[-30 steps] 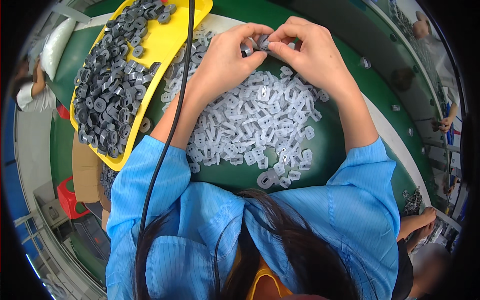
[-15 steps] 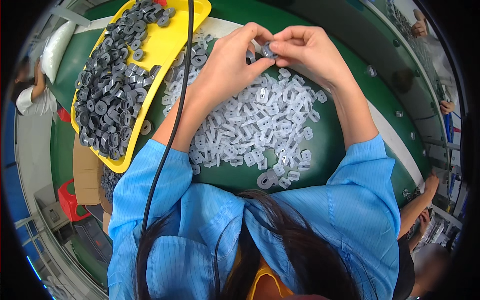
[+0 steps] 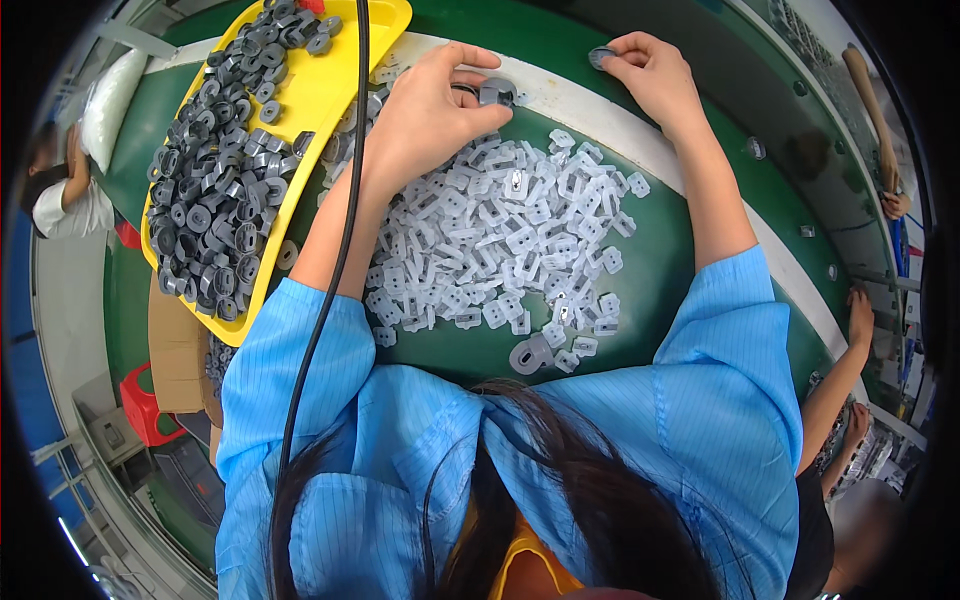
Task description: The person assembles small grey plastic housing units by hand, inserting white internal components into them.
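My left hand [image 3: 425,115] is curled beyond the far left side of the pile, with a grey round plastic cap [image 3: 496,92] between its thumb and fingers. Something dark shows deeper in that grip, too hidden to make out. Farther right, my right hand [image 3: 655,80] pinches a second piece, a small grey round part [image 3: 601,57], over the green surface past the pale strip. Below and between my hands spreads a heap of translucent white plastic pieces [image 3: 500,240]. Some of them carry a small metal bit. One loose grey cap [image 3: 530,355] lies at the heap's near edge.
A yellow tray [image 3: 340,75] full of grey caps stands at the left, a black cable [image 3: 350,215] hanging across in front. A cardboard box [image 3: 178,350] sits beneath it. Small clear parts [image 3: 756,148] dot the green belt at right. Other people work at both sides.
My hands have come apart. My right hand moved up and to the right with a grey round part, while my left hand shifted slightly left, keeping a grey cap.
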`<action>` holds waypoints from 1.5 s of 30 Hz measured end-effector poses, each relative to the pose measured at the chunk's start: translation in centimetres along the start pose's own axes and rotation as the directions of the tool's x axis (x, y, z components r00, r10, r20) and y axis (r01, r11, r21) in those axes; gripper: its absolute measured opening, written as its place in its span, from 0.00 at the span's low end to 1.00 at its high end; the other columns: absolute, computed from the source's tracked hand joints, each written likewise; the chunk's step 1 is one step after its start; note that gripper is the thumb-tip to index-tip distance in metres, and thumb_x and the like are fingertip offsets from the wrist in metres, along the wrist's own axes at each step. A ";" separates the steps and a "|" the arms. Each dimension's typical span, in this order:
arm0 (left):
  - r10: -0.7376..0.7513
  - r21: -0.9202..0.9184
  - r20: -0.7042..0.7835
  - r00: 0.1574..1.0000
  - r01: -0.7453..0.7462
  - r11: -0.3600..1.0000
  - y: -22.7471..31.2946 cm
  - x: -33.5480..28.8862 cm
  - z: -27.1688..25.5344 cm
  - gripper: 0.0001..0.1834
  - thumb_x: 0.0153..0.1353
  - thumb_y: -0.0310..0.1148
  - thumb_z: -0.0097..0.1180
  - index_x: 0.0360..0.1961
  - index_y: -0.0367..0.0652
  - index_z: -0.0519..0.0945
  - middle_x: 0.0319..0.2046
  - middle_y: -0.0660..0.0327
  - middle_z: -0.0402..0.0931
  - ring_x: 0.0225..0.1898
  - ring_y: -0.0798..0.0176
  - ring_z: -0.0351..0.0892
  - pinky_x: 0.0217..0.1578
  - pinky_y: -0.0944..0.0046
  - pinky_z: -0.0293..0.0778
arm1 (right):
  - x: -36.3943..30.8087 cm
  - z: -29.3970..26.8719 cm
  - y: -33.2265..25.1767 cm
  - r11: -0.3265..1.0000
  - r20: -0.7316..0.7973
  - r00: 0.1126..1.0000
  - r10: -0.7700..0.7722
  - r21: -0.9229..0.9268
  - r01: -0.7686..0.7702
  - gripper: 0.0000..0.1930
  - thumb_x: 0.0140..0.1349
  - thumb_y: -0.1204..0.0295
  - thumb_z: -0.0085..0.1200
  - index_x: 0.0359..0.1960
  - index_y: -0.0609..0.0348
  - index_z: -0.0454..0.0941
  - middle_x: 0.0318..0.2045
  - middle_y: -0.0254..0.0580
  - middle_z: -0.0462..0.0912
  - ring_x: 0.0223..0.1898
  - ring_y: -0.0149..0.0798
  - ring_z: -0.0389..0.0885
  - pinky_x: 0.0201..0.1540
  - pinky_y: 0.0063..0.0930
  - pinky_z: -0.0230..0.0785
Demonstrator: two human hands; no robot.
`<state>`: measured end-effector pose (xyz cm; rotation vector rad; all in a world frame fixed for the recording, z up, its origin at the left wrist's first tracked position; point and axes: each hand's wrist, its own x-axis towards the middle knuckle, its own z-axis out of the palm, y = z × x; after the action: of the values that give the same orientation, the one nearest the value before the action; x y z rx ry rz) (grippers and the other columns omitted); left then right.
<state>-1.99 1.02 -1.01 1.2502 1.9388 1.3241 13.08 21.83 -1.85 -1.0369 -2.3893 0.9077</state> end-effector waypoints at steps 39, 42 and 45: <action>0.037 -0.767 0.284 0.958 0.204 0.609 1.0 0.1 0.2 0.18 0.70 0.37 0.38 0.51 0.34 0.71 0.41 0.63 0.73 0.36 0.73 0.67 0.33 0.75 0.64 | -4.9 -0.9 -8.1 0.860 -0.024 0.888 -0.459 0.238 0.451 0.06 0.53 0.76 0.60 0.31 0.64 0.79 0.30 0.37 0.79 0.30 0.30 0.77 0.35 0.24 0.69; 0.009 -0.728 0.274 0.962 0.202 0.655 1.1 0.2 0.5 0.17 0.70 0.36 0.38 0.49 0.34 0.73 0.37 0.65 0.72 0.35 0.74 0.67 0.33 0.75 0.64 | -5.1 -0.7 -8.0 0.734 -0.097 0.728 -0.678 -0.066 0.675 0.06 0.51 0.75 0.61 0.29 0.62 0.78 0.29 0.36 0.75 0.28 0.34 0.74 0.34 0.27 0.66; -0.088 -0.632 0.258 0.962 0.237 0.738 1.0 0.1 0.6 0.16 0.70 0.36 0.40 0.47 0.36 0.75 0.35 0.67 0.73 0.33 0.77 0.67 0.33 0.75 0.64 | -5.0 -0.8 -7.7 0.587 -0.063 0.587 -0.807 -0.194 0.786 0.06 0.52 0.75 0.60 0.30 0.62 0.77 0.29 0.37 0.75 0.29 0.36 0.74 0.31 0.29 0.68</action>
<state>-1.14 1.52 -0.37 0.7947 1.2115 1.5171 12.92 14.44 3.58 0.0429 -2.4117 0.2926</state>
